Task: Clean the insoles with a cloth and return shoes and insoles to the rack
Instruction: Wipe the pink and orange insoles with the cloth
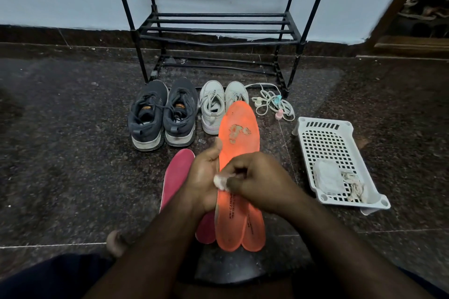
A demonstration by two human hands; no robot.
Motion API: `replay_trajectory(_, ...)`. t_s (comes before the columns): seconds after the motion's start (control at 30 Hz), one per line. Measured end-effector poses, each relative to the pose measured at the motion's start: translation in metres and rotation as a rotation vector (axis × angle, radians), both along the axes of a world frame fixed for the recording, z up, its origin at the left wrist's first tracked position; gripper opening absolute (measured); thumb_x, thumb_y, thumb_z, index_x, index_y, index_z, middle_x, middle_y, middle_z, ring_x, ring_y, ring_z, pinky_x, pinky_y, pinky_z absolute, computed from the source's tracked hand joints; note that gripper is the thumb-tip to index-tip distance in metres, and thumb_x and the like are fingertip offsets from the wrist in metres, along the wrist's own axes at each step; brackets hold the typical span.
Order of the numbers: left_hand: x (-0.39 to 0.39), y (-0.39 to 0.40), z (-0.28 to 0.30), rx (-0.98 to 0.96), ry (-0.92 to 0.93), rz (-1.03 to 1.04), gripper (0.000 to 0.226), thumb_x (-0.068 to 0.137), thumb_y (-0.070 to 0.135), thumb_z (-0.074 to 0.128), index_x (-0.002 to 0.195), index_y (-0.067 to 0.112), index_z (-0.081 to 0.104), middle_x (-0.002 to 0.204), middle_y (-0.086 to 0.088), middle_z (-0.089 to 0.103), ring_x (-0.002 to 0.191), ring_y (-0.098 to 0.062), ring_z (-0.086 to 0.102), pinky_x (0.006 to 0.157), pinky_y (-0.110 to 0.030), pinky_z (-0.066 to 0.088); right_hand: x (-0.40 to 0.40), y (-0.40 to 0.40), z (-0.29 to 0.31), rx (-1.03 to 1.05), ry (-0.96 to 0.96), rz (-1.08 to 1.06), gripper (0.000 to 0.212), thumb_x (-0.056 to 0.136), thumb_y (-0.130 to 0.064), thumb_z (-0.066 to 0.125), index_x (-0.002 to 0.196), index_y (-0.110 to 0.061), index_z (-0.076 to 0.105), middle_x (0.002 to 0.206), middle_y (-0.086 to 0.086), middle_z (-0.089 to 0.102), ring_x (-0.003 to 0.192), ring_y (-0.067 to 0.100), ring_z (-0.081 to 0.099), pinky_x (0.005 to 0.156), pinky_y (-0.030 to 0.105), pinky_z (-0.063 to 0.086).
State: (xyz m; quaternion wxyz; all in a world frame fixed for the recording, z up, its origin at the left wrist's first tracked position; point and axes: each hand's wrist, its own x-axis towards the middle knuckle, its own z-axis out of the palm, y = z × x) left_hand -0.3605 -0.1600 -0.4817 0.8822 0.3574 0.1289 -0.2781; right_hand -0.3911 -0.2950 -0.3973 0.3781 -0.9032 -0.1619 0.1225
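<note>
- Presently, item one: orange insole (239,133), raised toe-up at the centre of our view. Our left hand (205,177) grips its left edge, fingers curled behind and thumb laid along the front. The worn, peeling patch near the toe could tear wider if we rub hard across it.
- Item two: small white cloth (220,181), pinched in the curled fingertips of our right hand (255,178) and pressed to the insole's middle. Being such a small wad, it may slip from the pinch or reach only part of the surface, so dirt could be left behind.
- Item three: a second orange insole (254,230) under the first at 6 o'clock, and a pink insole (176,175) at 7 o'clock, both on the floor. We cannot tell whether these are cleaned; mixing them up is a risk.
- Item four: dark grey shoes (162,114) at 11 o'clock and pale shoes (218,104) at 12 o'clock, on the floor just before the black rack (218,29). Its shelves hold nothing visible, so the return is not yet done. Putting an insole in the wrong pair is possible.
- Item five: loose white laces (272,104) at 1 o'clock could snag a shoe when lifted.
- Item six: white basket (323,128) at 3 o'clock, holding a pale bundle.
</note>
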Motion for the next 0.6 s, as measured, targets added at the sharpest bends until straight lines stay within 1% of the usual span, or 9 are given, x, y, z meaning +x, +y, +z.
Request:
replay_trajectory(0.1, -0.006, -0.002, 0.012, -0.068, -0.033, 0.014, 0.062, 0.093, 0.040, 0.057, 0.144, 0.006, 0.051, 0.148, -0.024, 0.047, 0.135, -0.042, 0.047, 0.117, -0.063, 0.026, 0.027, -0.016, 0.000, 0.208, -0.204, -0.266, 0.008, 0.080, -0.018, 0.075, 0.085, -0.024, 0.076, 0.083, -0.010, 0.072, 0.078, 0.004, 0.067, 0.077, 0.031, 0.054)
replay_trajectory(0.17, -0.008, -0.006, 0.016, -0.141, -0.049, 0.000, 0.046, 0.092, 0.028, 0.054, 0.130, 0.006, 0.064, 0.131, -0.021, 0.062, 0.118, -0.037, 0.060, 0.116, -0.058, 0.031, 0.040, -0.023, -0.002, 0.204, -0.338, -0.370, 0.007, 0.081, -0.018, 0.074, 0.088, -0.020, 0.076, 0.087, -0.009, 0.070, 0.082, 0.008, 0.065, 0.081, 0.036, 0.054)
replay_trajectory(0.23, -0.011, -0.013, 0.015, -0.157, -0.105, -0.035, 0.043, 0.089, 0.016, 0.058, 0.131, 0.005, 0.061, 0.123, -0.021, 0.063, 0.108, -0.035, 0.063, 0.111, -0.057, 0.038, 0.043, -0.023, -0.006, 0.119, -0.421, -0.360, 0.009, 0.083, -0.015, 0.072, 0.090, -0.019, 0.075, 0.090, -0.006, 0.069, 0.085, 0.011, 0.064, 0.083, 0.035, 0.052)
replay_trajectory(0.3, -0.011, -0.018, 0.014, -0.071, -0.150, -0.043, 0.050, 0.089, 0.007, 0.059, 0.138, 0.002, 0.051, 0.115, -0.024, 0.064, 0.098, -0.035, 0.065, 0.099, -0.054, 0.050, 0.038, -0.015, -0.011, 0.007, -0.498, -0.239, 0.012, 0.082, -0.011, 0.069, 0.091, -0.016, 0.075, 0.090, 0.000, 0.067, 0.087, 0.016, 0.062, 0.083, 0.031, 0.048)
replay_trajectory(0.37, -0.012, -0.019, 0.014, -0.022, -0.182, -0.044, 0.048, 0.088, -0.001, 0.055, 0.135, 0.005, 0.053, 0.102, -0.023, 0.066, 0.087, -0.034, 0.068, 0.084, -0.048, 0.056, 0.033, -0.007, -0.017, -0.078, -0.568, -0.132, 0.015, 0.079, -0.008, 0.064, 0.090, -0.011, 0.074, 0.087, 0.006, 0.066, 0.085, 0.024, 0.062, 0.080, 0.033, 0.047)
replay_trajectory(0.4, -0.013, -0.019, 0.015, -0.009, -0.190, -0.044, 0.046, 0.088, -0.004, 0.053, 0.132, 0.008, 0.056, 0.099, -0.022, 0.066, 0.084, -0.035, 0.067, 0.081, -0.048, 0.056, 0.034, -0.006, -0.017, -0.104, -0.593, -0.126, 0.015, 0.078, -0.008, 0.062, 0.088, -0.009, 0.074, 0.085, 0.009, 0.065, 0.082, 0.027, 0.062, 0.078, 0.034, 0.046)
replay_trajectory(0.47, -0.014, -0.018, 0.015, -0.018, -0.192, -0.045, 0.046, 0.087, -0.004, 0.054, 0.130, 0.008, 0.058, 0.101, -0.022, 0.067, 0.086, -0.036, 0.068, 0.080, -0.051, 0.057, 0.044, -0.011, -0.017, -0.138, -0.637, -0.227, 0.014, 0.076, -0.009, 0.061, 0.085, -0.007, 0.072, 0.081, 0.012, 0.063, 0.078, 0.030, 0.062, 0.075, 0.033, 0.043)
replay_trajectory(0.53, -0.016, -0.017, 0.015, -0.019, -0.165, -0.059, 0.048, 0.086, -0.003, 0.055, 0.133, 0.004, 0.055, 0.101, -0.021, 0.069, 0.084, -0.035, 0.071, 0.074, -0.050, 0.060, 0.051, -0.019, -0.015, -0.156, -0.620, -0.337, 0.014, 0.077, -0.009, 0.062, 0.087, -0.009, 0.072, 0.083, 0.011, 0.064, 0.079, 0.030, 0.063, 0.075, 0.033, 0.043)
replay_trajectory(0.6, -0.017, -0.018, 0.018, -0.019, -0.152, -0.078, 0.043, 0.087, -0.002, 0.051, 0.129, 0.001, 0.058, 0.096, -0.022, 0.070, 0.079, -0.035, 0.071, 0.069, -0.049, 0.060, 0.049, -0.022, -0.014, -0.154, -0.557, -0.318, 0.015, 0.077, -0.010, 0.063, 0.089, -0.012, 0.073, 0.085, 0.009, 0.066, 0.082, 0.028, 0.063, 0.078, 0.032, 0.044)
